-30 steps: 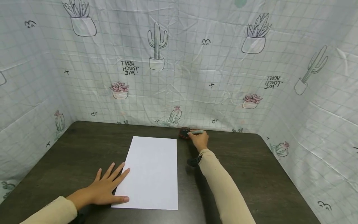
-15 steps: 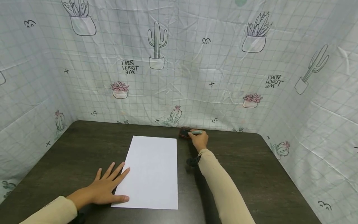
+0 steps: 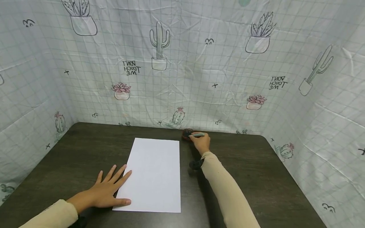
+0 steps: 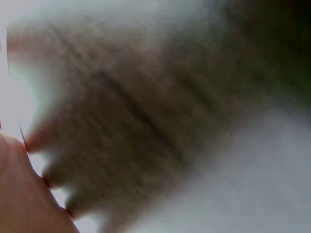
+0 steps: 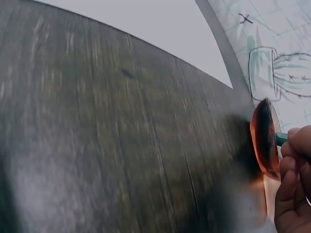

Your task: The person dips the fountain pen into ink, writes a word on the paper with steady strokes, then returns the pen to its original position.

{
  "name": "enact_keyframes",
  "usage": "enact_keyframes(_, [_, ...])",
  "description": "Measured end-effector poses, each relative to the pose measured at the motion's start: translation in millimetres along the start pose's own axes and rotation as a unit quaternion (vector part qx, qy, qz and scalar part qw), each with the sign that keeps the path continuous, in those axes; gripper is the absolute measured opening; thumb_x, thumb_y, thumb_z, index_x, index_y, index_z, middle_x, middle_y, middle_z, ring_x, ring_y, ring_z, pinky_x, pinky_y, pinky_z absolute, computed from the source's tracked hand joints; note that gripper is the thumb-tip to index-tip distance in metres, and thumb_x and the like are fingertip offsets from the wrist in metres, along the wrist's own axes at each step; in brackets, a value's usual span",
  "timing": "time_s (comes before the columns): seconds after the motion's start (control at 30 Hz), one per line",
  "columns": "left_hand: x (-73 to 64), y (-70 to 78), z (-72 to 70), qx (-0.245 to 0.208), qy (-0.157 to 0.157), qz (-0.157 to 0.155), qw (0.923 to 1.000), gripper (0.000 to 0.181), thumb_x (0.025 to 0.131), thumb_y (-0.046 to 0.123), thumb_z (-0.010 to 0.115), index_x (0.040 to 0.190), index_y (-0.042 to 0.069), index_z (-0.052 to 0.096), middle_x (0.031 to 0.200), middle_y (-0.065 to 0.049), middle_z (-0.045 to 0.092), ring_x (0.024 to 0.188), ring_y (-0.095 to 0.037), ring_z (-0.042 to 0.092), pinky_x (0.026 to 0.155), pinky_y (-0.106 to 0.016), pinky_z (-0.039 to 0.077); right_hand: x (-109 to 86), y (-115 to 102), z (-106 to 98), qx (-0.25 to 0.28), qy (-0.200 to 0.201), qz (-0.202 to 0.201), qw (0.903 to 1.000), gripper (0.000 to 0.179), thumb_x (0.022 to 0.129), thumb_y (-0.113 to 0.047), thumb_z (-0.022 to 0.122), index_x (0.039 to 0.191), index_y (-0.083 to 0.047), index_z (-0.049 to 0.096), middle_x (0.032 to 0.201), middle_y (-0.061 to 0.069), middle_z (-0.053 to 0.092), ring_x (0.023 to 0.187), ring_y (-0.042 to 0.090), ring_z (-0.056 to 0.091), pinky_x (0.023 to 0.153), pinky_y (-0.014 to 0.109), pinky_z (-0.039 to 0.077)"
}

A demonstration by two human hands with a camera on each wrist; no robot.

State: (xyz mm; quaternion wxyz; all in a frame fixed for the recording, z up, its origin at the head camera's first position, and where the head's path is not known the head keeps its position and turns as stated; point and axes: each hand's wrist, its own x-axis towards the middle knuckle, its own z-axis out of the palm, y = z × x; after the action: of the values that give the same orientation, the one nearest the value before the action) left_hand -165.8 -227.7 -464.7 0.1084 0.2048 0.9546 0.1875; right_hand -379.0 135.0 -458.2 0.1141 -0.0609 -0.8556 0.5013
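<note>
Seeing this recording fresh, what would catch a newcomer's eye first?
Probably the blank white sheet, bright against the dark table, with the spread left hand across its left edge. Next, the right hand, holding a slim green tool at a small dark dish near the table's back edge. Behind hangs a pale cloth printed with cacti.

Left hand (image 3: 106, 193) splayed, right hand (image 3: 202, 144) curled

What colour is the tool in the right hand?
The tool is pale green, clearest in the head view.
</note>
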Motion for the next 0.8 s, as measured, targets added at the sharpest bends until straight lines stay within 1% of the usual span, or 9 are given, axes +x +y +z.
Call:
enact_keyframes(0.13, [2.3,-2.9,2.3,-0.001,0.008,0.009,0.9999,0.096,0.08,0.069,0.059,0.154,0.023,0.021,0.161,-0.013,0.005,0.142,-0.051,-0.001,0.096,-0.079,-0.006,0.3,-1.7,4.1,-0.005,0.013,-0.01,0.9999,0.019,0.083,-0.018,0.076,0.1,-0.009,0.077,0.099,0.011,0.073,0.094,0.03,0.066,0.084,0.043,0.052])
enact_keyframes(0.27, [2.3,-5.7,5.8,0.0,0.014,0.01,0.9999,0.096,0.079,0.071,0.058,0.154,0.024,0.021,0.161,-0.013,0.006,0.142,-0.052,0.0,0.096,-0.079,-0.007,2.9,-2.6,8.0,-0.012,0.025,-0.015,0.9995,0.02,0.083,-0.017,0.076,0.102,-0.008,0.076,0.103,0.012,0.072,0.096,0.031,0.066,0.085,0.043,0.052])
enact_keyframes(0.37, [1.9,-6.3,6.7,-0.001,0.013,0.006,0.9999,0.096,0.079,0.071,0.058,0.154,0.024,0.021,0.161,-0.012,0.005,0.142,-0.051,-0.001,0.096,-0.079,-0.008,5.3,-3.4,8.2,-0.009,0.029,-0.011,0.9995,0.021,0.084,-0.016,0.075,0.102,-0.007,0.076,0.103,0.014,0.072,0.097,0.033,0.065,0.086,0.045,0.051])
enact_keyframes(0.47, [2.4,-5.6,5.3,-0.005,0.016,0.01,0.9998,0.096,0.079,0.07,0.059,0.154,0.023,0.022,0.161,-0.012,0.006,0.142,-0.051,-0.001,0.096,-0.079,-0.007,7.2,-4.2,4.8,-0.008,0.032,-0.004,0.9995,0.02,0.084,-0.015,0.075,0.101,-0.005,0.075,0.103,0.016,0.071,0.098,0.035,0.064,0.089,0.047,0.05])
enact_keyframes(0.57, [3.0,-5.7,4.7,-0.001,0.011,0.008,0.9999,0.096,0.08,0.07,0.059,0.154,0.024,0.02,0.161,-0.012,0.004,0.142,-0.051,-0.002,0.096,-0.079,-0.008,9.1,-3.6,0.7,-0.019,0.029,-0.004,0.9994,0.02,0.085,-0.016,0.074,0.101,-0.005,0.075,0.103,0.016,0.071,0.1,0.036,0.063,0.093,0.048,0.047])
enact_keyframes(0.7, [2.8,-5.6,4.3,0.004,0.007,0.004,1.0,0.097,0.08,0.07,0.059,0.155,0.023,0.019,0.161,-0.012,0.004,0.142,-0.051,-0.002,0.096,-0.079,-0.007,10.9,-3.1,-4.1,-0.045,0.02,-0.028,0.9984,0.02,0.085,-0.016,0.074,0.102,-0.005,0.075,0.101,0.016,0.072,0.1,0.036,0.063,0.094,0.05,0.046])
enact_keyframes(0.8, [2.9,-7.5,6.4,0.011,0.004,-0.006,0.9999,0.098,0.078,0.073,0.056,0.155,0.025,0.018,0.162,-0.01,0.003,0.143,-0.049,-0.003,0.098,-0.078,-0.007,11.3,-3.5,-7.0,-0.066,0.009,-0.039,0.997,0.019,0.085,-0.016,0.074,0.1,-0.005,0.075,0.1,0.015,0.072,0.099,0.035,0.064,0.093,0.05,0.047])
